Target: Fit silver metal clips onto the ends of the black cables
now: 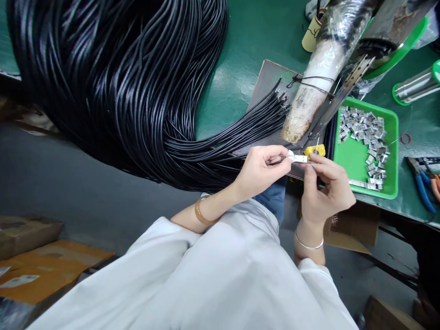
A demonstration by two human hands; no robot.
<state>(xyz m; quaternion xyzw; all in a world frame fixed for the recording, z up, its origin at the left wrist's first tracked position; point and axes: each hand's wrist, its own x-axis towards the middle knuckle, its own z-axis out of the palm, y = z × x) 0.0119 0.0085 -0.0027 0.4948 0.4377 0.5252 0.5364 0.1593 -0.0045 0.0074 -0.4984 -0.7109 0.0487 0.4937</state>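
Between its thumb and fingers, my left hand (263, 168) pinches a USB plug (301, 158) with a white part at its back, the metal end pointing right. My right hand (325, 188) is just right of the plug, thumb and index finger drawn together in a pinch; whatever lies between them is too small to make out. Just beyond the plug sits a small yellow block (316, 150), with a thin metal rod coming down to it from a clamped holder (347, 91). Black cables (227, 142) with stripped ends lie on a grey board (263, 87) above my left hand.
A large heap of black cable (120, 82) covers the table's left side. The green tray (395, 156) on the right holds many metal plug shells (364, 126). A wrapped tube (312, 87) slants over the board. Pliers (424, 183) lie at the far right. Cardboard boxes (51, 266) stand below.
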